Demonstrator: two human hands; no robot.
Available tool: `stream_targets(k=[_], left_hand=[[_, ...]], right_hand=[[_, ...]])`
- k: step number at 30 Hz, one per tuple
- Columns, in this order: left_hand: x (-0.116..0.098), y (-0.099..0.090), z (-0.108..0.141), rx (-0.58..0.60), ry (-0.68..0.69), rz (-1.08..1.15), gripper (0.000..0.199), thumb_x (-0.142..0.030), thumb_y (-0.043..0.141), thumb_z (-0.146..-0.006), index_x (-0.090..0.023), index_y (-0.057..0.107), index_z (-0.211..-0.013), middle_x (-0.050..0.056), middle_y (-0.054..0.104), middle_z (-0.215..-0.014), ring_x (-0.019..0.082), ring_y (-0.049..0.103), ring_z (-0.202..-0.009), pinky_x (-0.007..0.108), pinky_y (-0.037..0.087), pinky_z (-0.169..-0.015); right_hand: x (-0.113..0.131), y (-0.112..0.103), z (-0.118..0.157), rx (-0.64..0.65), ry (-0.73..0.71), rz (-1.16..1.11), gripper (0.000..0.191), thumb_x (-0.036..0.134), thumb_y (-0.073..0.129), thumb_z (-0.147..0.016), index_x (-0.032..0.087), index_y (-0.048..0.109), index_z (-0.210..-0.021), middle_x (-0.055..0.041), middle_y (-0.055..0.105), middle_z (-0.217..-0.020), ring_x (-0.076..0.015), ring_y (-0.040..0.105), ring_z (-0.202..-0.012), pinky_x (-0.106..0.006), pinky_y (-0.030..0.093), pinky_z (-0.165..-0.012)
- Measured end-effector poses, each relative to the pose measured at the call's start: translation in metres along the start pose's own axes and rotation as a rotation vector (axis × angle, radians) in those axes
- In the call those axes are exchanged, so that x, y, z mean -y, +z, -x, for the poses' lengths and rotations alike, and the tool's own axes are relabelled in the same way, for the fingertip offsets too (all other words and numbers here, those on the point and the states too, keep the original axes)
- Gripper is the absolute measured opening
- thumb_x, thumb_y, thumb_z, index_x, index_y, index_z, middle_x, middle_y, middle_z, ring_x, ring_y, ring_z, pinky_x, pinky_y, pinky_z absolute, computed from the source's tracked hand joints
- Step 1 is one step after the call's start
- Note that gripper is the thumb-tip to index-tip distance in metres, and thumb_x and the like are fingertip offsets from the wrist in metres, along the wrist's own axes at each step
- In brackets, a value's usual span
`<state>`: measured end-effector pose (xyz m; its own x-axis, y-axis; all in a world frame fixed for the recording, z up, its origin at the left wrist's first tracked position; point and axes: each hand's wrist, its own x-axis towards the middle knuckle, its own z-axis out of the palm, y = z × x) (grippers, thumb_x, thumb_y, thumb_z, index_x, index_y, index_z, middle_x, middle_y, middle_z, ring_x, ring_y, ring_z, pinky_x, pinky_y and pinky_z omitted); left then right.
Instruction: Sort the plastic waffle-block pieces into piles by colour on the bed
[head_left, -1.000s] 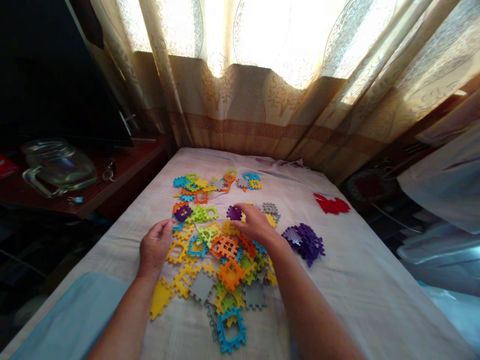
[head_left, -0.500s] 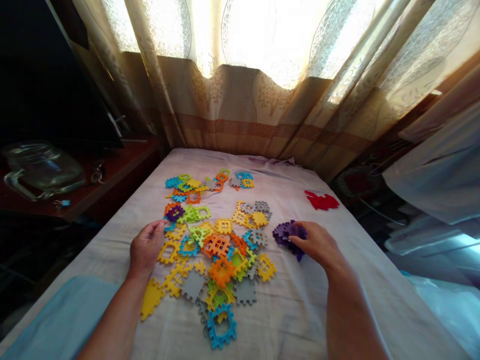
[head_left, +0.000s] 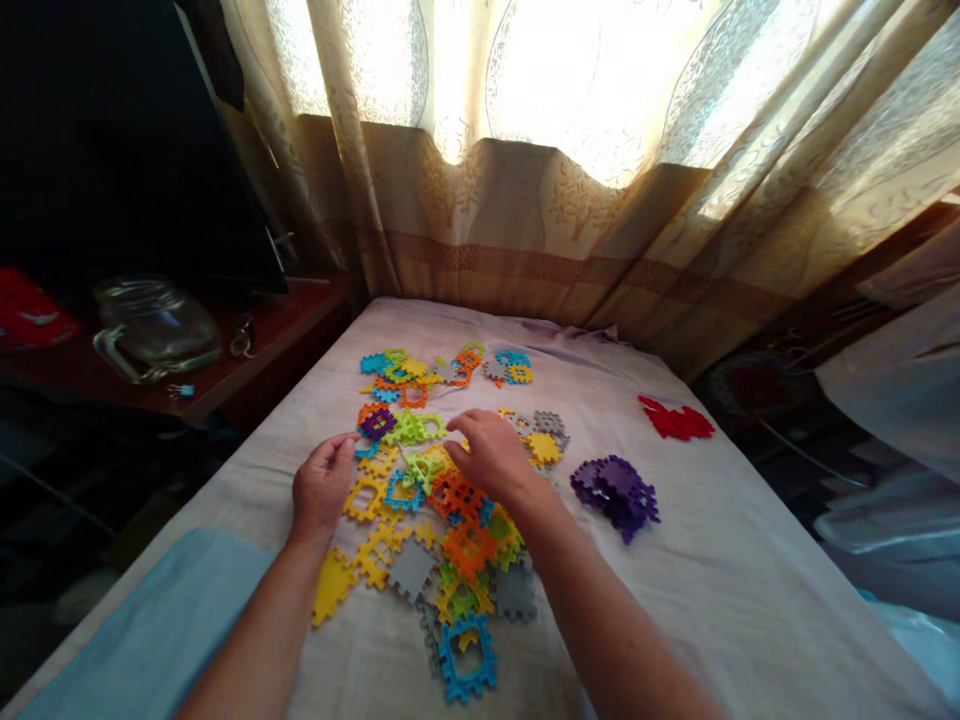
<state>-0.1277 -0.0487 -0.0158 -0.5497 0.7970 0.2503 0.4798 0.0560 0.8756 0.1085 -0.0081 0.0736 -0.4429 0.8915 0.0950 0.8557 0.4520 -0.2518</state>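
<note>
My left hand (head_left: 324, 485) is at the left edge of a heap of toothed plastic tiles, fingers curled together. Its fingertips are beside a blue tile (head_left: 366, 448) and a small purple tile (head_left: 377, 424); whether anything is between them is hidden. My right hand (head_left: 489, 452) hovers over the heap with thumb and fingers apart, holding nothing visible. Just left of its fingertips lie lime-green tiles (head_left: 412, 428). Below are orange tiles (head_left: 469, 548), a grey tile (head_left: 412, 568) and a blue frame tile (head_left: 466, 660). A pile of purple tiles (head_left: 616, 492) lies apart on the right.
Red tiles (head_left: 675, 418) lie at the far right of the cloth-covered surface (head_left: 645, 620). More mixed tiles (head_left: 412, 368) lie at the back. A glass jug (head_left: 161, 330) stands on a dark shelf (head_left: 300, 310) at left. A curtain (head_left: 510, 210) hangs behind.
My right hand has left the purple pile and moved left over the mixed heap, its fingers now apart. The view has shifted left. My left hand stays beside the blue and purple tiles.
</note>
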Motion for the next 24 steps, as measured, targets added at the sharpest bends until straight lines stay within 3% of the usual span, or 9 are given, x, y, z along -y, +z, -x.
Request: stream_targets(k=[4,7,11,14,19,24], left_hand=[[-0.001,-0.001,0.0,-0.026,0.009,0.021,0.04,-0.051,0.05,-0.08,-0.021,0.072,-0.094,0.006,0.076,-0.097,0.022,0.07,-0.093,0.033,0.054,-0.087],[-0.002,-0.001,0.0,-0.032,0.013,0.01,0.038,-0.049,0.05,-0.08,-0.021,0.072,-0.093,0.005,0.077,-0.095,0.022,0.07,-0.092,0.033,0.054,-0.086],[-0.003,-0.001,0.0,-0.027,0.022,-0.004,0.037,-0.048,0.049,-0.081,-0.022,0.072,-0.092,0.005,0.077,-0.096,0.022,0.07,-0.093,0.032,0.054,-0.086],[-0.005,-0.002,0.001,-0.018,0.028,0.001,0.037,-0.048,0.049,-0.081,-0.022,0.072,-0.093,0.005,0.077,-0.096,0.022,0.07,-0.093,0.032,0.054,-0.086],[-0.006,-0.003,0.001,-0.017,0.013,0.008,0.036,-0.048,0.051,-0.08,-0.022,0.073,-0.092,0.004,0.077,-0.095,0.022,0.07,-0.092,0.031,0.055,-0.083],[-0.004,-0.001,-0.001,-0.017,-0.003,0.001,0.038,-0.049,0.05,-0.078,-0.022,0.073,-0.092,0.004,0.077,-0.096,0.023,0.07,-0.093,0.033,0.054,-0.087]], right_hand=[[0.047,0.024,-0.044,0.036,-0.078,0.034,0.037,0.038,0.055,-0.09,0.02,0.063,-0.121,-0.0119,0.066,-0.12,-0.0259,0.059,-0.11,-0.037,0.046,-0.091],[0.068,0.041,-0.063,0.027,-0.083,0.052,0.042,0.046,0.055,-0.089,0.018,0.063,-0.119,-0.0141,0.066,-0.118,-0.0284,0.057,-0.113,-0.041,0.045,-0.092],[0.08,0.05,-0.075,0.083,-0.061,0.08,0.039,0.042,0.06,-0.087,0.015,0.066,-0.113,-0.0167,0.066,-0.119,-0.0289,0.055,-0.115,-0.042,0.042,-0.095],[0.08,0.045,-0.076,0.095,-0.039,0.068,0.035,0.039,0.058,-0.087,0.017,0.067,-0.113,-0.0151,0.066,-0.119,-0.0276,0.056,-0.114,-0.04,0.043,-0.094],[0.044,0.015,-0.051,-0.027,0.034,-0.01,0.039,0.042,0.056,-0.088,0.023,0.063,-0.121,-0.0095,0.068,-0.119,-0.0253,0.059,-0.109,-0.036,0.045,-0.091],[-0.044,-0.017,0.023,-0.181,0.226,0.024,0.043,0.036,0.058,-0.086,0.02,0.061,-0.126,-0.011,0.066,-0.123,-0.0263,0.058,-0.113,-0.038,0.042,-0.098]])
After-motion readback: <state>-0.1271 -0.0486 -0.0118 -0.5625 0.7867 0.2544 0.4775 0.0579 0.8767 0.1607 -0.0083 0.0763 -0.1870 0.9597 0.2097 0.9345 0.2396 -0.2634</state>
